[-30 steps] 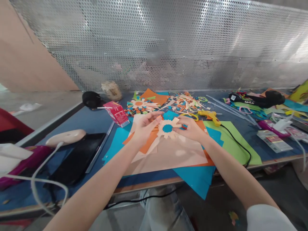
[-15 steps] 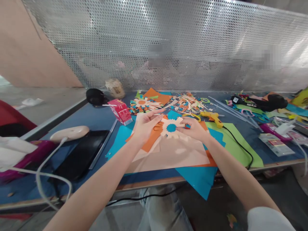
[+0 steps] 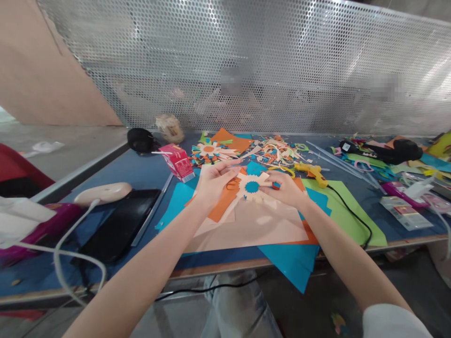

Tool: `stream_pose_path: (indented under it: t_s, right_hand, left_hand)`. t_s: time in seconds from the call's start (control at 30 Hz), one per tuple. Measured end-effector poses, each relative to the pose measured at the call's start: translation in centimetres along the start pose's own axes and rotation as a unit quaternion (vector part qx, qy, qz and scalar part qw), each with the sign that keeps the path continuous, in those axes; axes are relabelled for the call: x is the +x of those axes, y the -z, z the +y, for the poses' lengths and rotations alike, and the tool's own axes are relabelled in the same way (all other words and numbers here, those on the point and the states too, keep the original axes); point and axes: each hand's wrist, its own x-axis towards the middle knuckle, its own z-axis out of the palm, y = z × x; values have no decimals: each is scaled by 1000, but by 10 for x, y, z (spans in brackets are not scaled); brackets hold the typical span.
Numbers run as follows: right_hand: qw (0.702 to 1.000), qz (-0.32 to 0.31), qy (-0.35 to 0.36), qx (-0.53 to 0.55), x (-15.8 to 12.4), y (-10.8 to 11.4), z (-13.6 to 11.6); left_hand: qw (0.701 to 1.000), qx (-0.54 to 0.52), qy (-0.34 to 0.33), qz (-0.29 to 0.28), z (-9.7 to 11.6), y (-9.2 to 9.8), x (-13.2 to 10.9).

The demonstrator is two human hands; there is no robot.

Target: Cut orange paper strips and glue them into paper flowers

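Observation:
A paper flower (image 3: 243, 192) in pale peach, with a blue notched centre (image 3: 252, 187), is held between my two hands above the stacked sheets. My left hand (image 3: 215, 184) has its thumb and fingers closed at the flower's left edge. On the opposite side my right hand (image 3: 287, 190) pinches a petal between thumb and finger. Under the hands lie a large peach sheet (image 3: 243, 234), an orange piece (image 3: 221, 206) and blue sheets (image 3: 291, 265). A small red-orange bit (image 3: 276, 186) shows by the right fingers; its kind is unclear.
A yellow glue gun (image 3: 315, 174) with a black cord rests on green paper (image 3: 347, 211). Behind are paper scraps (image 3: 276, 152) and another paper flower (image 3: 209, 149). A pink drink carton (image 3: 178, 162) and a black phone (image 3: 120, 225) stand left. A perforated metal screen (image 3: 197, 65) closes the back.
The view has shifted very slightly. Both hands keep their hold on the paper flower, and the red-orange bit by the right fingers shows more now.

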Motion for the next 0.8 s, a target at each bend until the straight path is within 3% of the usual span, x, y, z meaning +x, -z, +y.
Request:
stream_pose_path:
  t_s: [0.57, 0.67, 0.8]
  right_hand:
    - [1000, 14, 22, -16, -1, -1, 4]
    - [997, 37, 44, -48, -1, -1, 6]
    - [977, 88, 79, -176, -2, 3, 10]
  left_hand:
    - [1000, -26, -8, -1, 2, -2, 1]
    - [999, -24, -3, 31, 6, -4, 1]
    - [992, 17, 1, 129, 6, -1, 0]
